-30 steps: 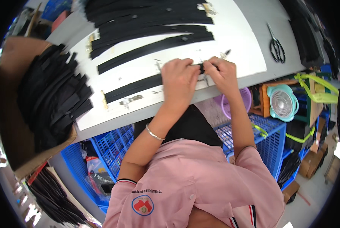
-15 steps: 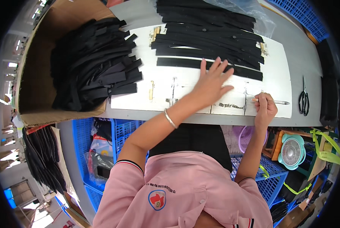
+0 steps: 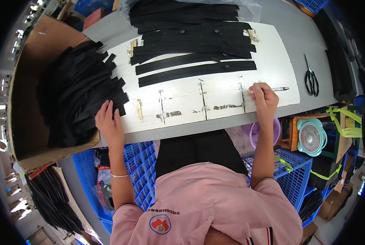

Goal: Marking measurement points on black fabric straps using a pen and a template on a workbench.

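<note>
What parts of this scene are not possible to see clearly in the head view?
- Left hand: its fingertips lie on the black strips in the cardboard box; whether they grip one cannot be told.
- Right hand: its fingers cover the pen barrel; only the tip shows.
- Box bottom: hidden by the strips.
- Scissors: too small to see the blades' state.

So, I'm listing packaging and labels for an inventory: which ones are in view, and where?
Cardboard box: left of the white board, brown, open, holding black strips.
Clear plastic bag: table's far edge, under the black strips.
Round badge: on the pink shirt, red and blue.
</note>
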Tool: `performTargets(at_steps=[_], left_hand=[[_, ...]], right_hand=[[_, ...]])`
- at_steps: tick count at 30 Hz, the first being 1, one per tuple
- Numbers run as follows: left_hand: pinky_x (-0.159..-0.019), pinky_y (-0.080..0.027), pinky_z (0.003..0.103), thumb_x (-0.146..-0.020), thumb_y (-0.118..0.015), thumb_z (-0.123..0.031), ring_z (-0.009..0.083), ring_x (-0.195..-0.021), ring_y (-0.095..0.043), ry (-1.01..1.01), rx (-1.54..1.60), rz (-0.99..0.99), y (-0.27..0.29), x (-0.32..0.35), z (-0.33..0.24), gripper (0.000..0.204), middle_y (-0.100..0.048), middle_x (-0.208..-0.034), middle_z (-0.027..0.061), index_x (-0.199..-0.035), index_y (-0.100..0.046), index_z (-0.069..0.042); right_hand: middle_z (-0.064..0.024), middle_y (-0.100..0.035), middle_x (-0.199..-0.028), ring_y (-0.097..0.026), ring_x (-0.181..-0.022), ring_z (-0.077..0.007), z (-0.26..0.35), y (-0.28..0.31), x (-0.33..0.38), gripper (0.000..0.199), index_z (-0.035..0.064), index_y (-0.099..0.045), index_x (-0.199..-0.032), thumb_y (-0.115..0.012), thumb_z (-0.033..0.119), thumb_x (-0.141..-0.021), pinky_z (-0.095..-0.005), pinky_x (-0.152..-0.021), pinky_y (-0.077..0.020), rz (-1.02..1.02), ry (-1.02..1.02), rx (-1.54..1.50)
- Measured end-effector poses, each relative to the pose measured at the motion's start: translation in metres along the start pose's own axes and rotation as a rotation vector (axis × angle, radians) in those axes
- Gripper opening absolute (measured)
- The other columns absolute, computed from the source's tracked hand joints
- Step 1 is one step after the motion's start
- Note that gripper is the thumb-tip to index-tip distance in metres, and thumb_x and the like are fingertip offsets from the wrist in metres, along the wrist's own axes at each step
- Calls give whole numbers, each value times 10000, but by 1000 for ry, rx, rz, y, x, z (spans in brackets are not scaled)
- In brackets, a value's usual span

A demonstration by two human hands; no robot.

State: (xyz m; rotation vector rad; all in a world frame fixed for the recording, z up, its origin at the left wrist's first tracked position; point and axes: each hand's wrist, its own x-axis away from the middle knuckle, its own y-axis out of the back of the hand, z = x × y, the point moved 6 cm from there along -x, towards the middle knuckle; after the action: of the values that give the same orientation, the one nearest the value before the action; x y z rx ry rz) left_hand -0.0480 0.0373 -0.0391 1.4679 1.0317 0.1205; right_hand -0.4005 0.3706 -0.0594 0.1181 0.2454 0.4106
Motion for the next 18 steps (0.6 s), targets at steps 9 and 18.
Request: performTargets(at_steps=[9,18], left_hand=[[-1042,-397,408,-942,-712,-125,285,-1150,-618,-41,-37,-25,3,-23,-5,169,-718,-1157,75,-1088,-746,-47],[-783,-498,384,-922,-713,-78,257,-882,-691,-277,469,68,-40,-15,-151,78,-751,-975,72,-983,-761,-72]], right_hand=[[-37,-730,-818,-586,-675,-49,-3,0,1,148,-7,-744,-950,-679,111,-1012,-210,-625,-464,-23,-18,22],[-43,-736,-848,-592,-660,-71,16,-9,8,160,20,-723,-1144,-671,86,-1007,-234,-630,-486,2,36,144]])
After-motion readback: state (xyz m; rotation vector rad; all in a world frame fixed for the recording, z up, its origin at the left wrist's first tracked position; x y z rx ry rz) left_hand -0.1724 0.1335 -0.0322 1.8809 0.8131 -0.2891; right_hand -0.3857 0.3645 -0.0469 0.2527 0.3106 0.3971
